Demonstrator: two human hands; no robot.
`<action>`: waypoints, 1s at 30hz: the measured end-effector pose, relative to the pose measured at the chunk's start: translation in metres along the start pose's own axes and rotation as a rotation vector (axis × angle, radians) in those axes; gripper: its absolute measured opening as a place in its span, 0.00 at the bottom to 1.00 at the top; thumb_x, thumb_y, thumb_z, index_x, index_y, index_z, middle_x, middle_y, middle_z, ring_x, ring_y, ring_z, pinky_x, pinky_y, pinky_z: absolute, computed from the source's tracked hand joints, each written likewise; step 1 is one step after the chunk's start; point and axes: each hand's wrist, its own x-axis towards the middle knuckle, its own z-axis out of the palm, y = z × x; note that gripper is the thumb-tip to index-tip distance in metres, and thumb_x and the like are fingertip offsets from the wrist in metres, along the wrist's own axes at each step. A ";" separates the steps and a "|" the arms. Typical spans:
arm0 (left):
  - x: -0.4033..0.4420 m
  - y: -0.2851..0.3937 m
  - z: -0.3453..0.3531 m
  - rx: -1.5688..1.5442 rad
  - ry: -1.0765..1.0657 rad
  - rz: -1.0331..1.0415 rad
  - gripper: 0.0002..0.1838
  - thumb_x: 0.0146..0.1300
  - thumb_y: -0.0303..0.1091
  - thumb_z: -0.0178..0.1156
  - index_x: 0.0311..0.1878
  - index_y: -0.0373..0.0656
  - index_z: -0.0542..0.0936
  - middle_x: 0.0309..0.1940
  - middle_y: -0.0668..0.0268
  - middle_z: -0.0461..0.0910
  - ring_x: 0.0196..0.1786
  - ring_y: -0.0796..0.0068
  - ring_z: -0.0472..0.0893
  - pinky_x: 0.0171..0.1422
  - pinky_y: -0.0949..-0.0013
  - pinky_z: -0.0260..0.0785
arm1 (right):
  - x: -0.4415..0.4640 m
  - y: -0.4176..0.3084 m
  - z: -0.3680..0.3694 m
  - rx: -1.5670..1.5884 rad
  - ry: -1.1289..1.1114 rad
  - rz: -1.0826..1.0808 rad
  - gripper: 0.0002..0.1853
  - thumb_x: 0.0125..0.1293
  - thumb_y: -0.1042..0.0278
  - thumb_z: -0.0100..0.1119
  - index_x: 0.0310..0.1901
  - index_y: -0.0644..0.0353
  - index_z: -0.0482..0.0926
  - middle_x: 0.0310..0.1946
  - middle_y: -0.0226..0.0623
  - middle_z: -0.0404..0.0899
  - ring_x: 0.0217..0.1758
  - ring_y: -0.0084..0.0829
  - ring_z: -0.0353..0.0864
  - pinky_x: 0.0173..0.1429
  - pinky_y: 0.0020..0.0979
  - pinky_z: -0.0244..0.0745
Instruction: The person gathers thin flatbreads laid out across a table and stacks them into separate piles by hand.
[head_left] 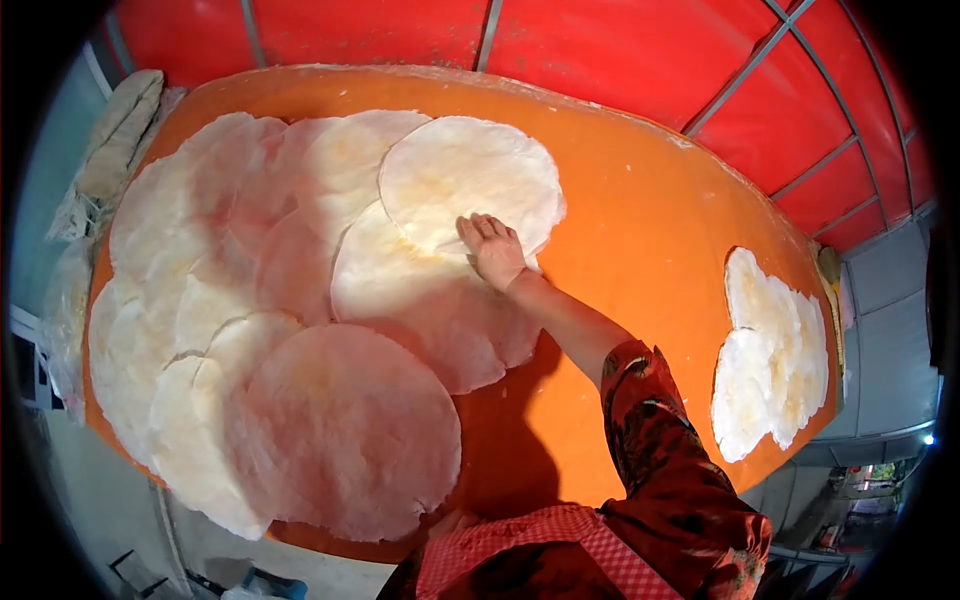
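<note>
My right hand reaches out over the table and lies on the lower edge of a round, thin flatbread, fingers stretched out. Beneath that sheet another flatbread shows, partly overlapped. Closer to my body a large round flatbread lies in shadow, its near edge at the table's front. Part of my left hand shows at the front edge by the apron; its fingers are hidden. More pale flatbreads overlap in layers across the left side.
An orange cloth covers the wide table. Several pale flatbread pieces lie at its right end. Red wall panels with metal bars stand behind. Folded cloth and clear plastic sit along the left edge.
</note>
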 end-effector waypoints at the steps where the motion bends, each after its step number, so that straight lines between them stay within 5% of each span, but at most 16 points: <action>1: -0.002 0.001 0.001 0.000 -0.001 -0.001 0.07 0.50 0.27 0.65 0.29 0.42 0.75 0.26 0.57 0.76 0.29 0.57 0.79 0.31 0.59 0.72 | 0.002 0.003 0.004 0.015 0.031 -0.013 0.30 0.54 0.67 0.62 0.61 0.52 0.70 0.60 0.42 0.72 0.65 0.43 0.68 0.62 0.42 0.68; 7: -0.011 0.006 0.002 -0.005 0.001 -0.015 0.07 0.51 0.27 0.65 0.29 0.42 0.75 0.26 0.58 0.76 0.29 0.57 0.79 0.31 0.59 0.72 | 0.011 0.025 0.018 0.107 0.101 -0.019 0.24 0.52 0.65 0.64 0.54 0.49 0.75 0.53 0.32 0.78 0.59 0.37 0.75 0.55 0.41 0.73; 11: -0.016 0.009 0.004 -0.003 0.000 -0.020 0.07 0.51 0.27 0.65 0.29 0.42 0.75 0.26 0.58 0.76 0.29 0.57 0.79 0.30 0.59 0.71 | -0.006 0.021 0.011 -0.021 -0.020 -0.056 0.30 0.58 0.60 0.61 0.63 0.54 0.69 0.66 0.41 0.66 0.70 0.39 0.63 0.70 0.41 0.60; 17: -0.028 0.014 0.006 -0.008 -0.011 -0.027 0.07 0.51 0.27 0.65 0.29 0.42 0.75 0.26 0.58 0.76 0.28 0.57 0.79 0.30 0.59 0.71 | -0.018 0.028 -0.011 0.211 -0.188 -0.046 0.35 0.64 0.53 0.53 0.70 0.58 0.59 0.72 0.44 0.56 0.77 0.40 0.50 0.77 0.41 0.44; 30: -0.011 0.013 0.003 0.001 -0.030 -0.011 0.07 0.51 0.27 0.64 0.28 0.43 0.74 0.26 0.58 0.76 0.28 0.56 0.78 0.29 0.58 0.70 | -0.017 0.053 -0.012 0.229 -0.191 -0.229 0.35 0.58 0.64 0.56 0.68 0.62 0.61 0.69 0.46 0.62 0.73 0.42 0.57 0.75 0.41 0.52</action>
